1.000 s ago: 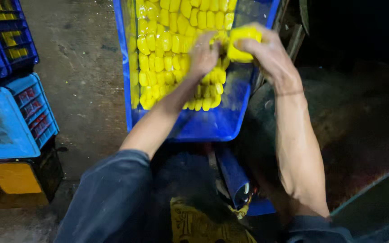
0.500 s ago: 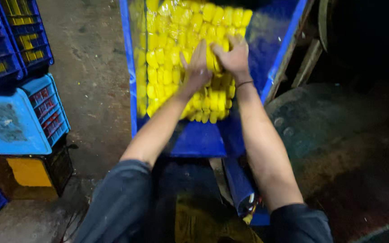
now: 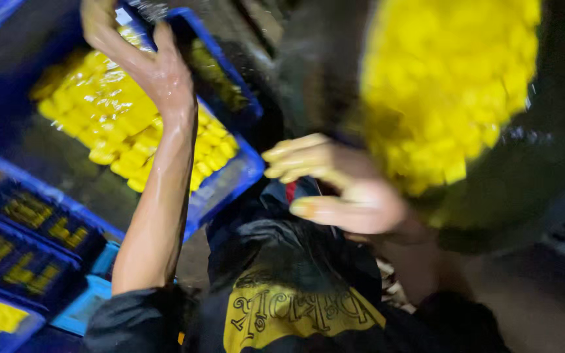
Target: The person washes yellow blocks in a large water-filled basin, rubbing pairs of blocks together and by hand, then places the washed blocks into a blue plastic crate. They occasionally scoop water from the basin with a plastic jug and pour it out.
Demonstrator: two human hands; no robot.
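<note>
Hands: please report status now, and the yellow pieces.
Left hand open over yellow pieces in blue crate. Right hand open, empty, beside blurred yellow heap. Nothing between them.

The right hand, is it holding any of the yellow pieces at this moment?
No, the right hand is open and empty, fingers spread, beside the blurred heap of yellow pieces.

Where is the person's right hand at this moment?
In the head view the right hand hangs open and empty at centre frame, fingers spread, just left of a blurred heap of yellow pieces and right of the blue crate.
</note>
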